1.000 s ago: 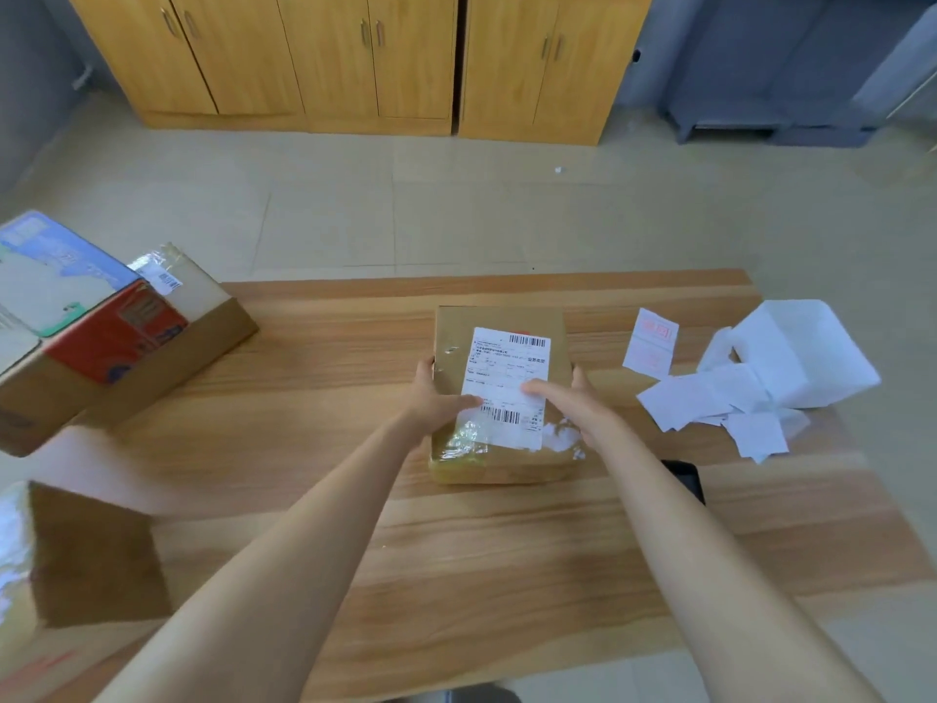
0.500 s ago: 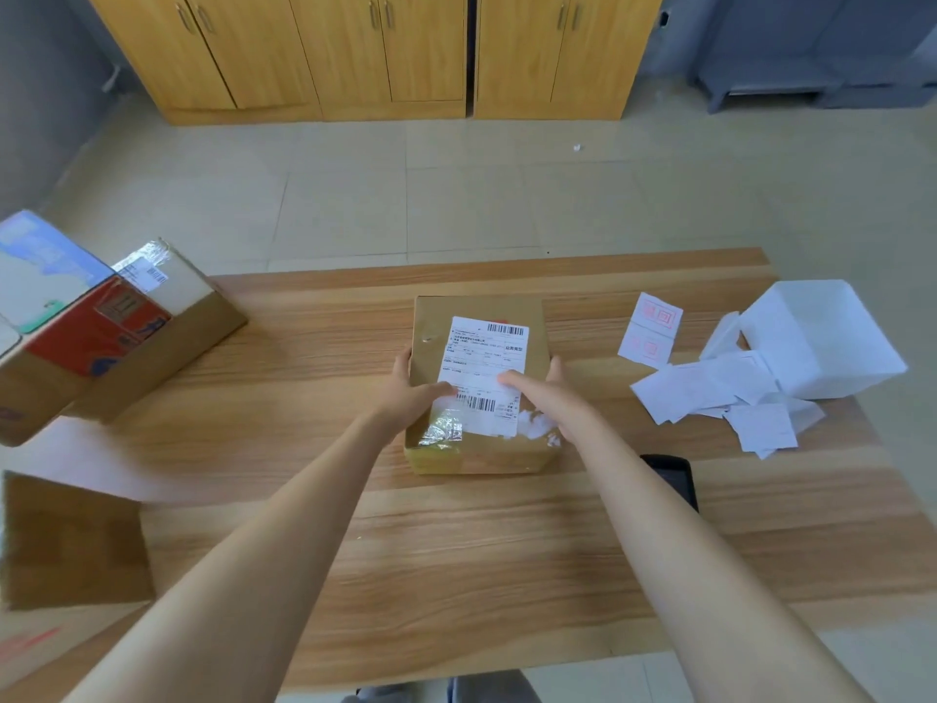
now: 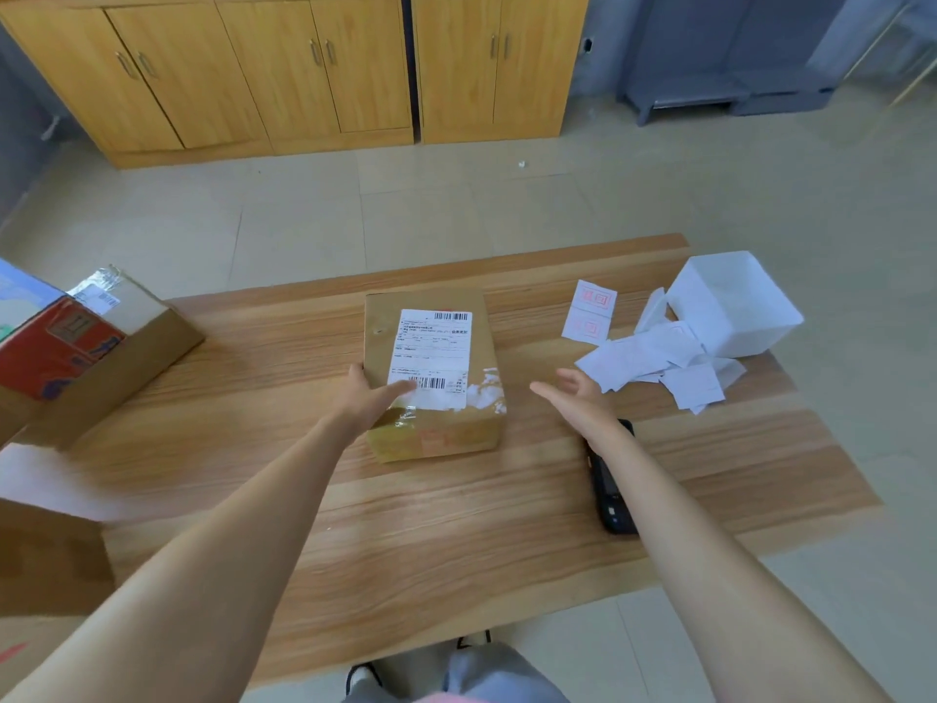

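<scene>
A brown cardboard parcel (image 3: 431, 423) with a white shipping label (image 3: 431, 355) on its top lies in the middle of the wooden table (image 3: 456, 525). My left hand (image 3: 367, 398) rests against the parcel's left near corner, its thumb laid flat across the label's lower edge. My right hand (image 3: 578, 395) hovers open just right of the parcel, fingers spread, touching nothing.
A black handheld device (image 3: 611, 492) lies under my right forearm. Several white paper slips (image 3: 654, 362) and a tipped white box (image 3: 735, 307) sit at the right. Larger cardboard boxes (image 3: 91, 357) crowd the left edge. Wooden cabinets (image 3: 314, 68) stand across the floor.
My right hand has lifted off the parcel's label and moved right, away from the box. My left hand stays at the parcel's left side.
</scene>
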Motion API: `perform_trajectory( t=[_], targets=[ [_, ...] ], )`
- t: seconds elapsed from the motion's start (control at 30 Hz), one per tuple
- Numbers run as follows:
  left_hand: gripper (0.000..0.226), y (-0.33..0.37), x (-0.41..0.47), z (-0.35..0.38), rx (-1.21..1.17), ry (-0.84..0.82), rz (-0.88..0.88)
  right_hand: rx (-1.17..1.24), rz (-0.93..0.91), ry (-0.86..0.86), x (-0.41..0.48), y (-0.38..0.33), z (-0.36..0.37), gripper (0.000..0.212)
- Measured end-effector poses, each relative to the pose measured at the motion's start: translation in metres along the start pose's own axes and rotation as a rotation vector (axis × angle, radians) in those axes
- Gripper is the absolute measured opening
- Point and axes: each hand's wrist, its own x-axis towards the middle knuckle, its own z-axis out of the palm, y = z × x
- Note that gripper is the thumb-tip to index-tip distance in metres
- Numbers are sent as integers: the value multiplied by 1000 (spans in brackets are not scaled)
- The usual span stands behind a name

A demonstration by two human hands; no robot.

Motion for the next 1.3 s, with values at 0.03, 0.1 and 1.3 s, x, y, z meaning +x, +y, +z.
perform_trajectory(
  t=[0.03,0.1,1.3],
  targets=[
    [75,-1,-1,1,-18,0,7,-14,-13,22,-3,6,-4,66],
    [76,-4,-4,2,-38,-4,16,-45,-31,64,-9,17,-10,64],
    [82,-20,-33,16,105,128,-1,-450,209,262,-26,120,-20,109]
  ],
)
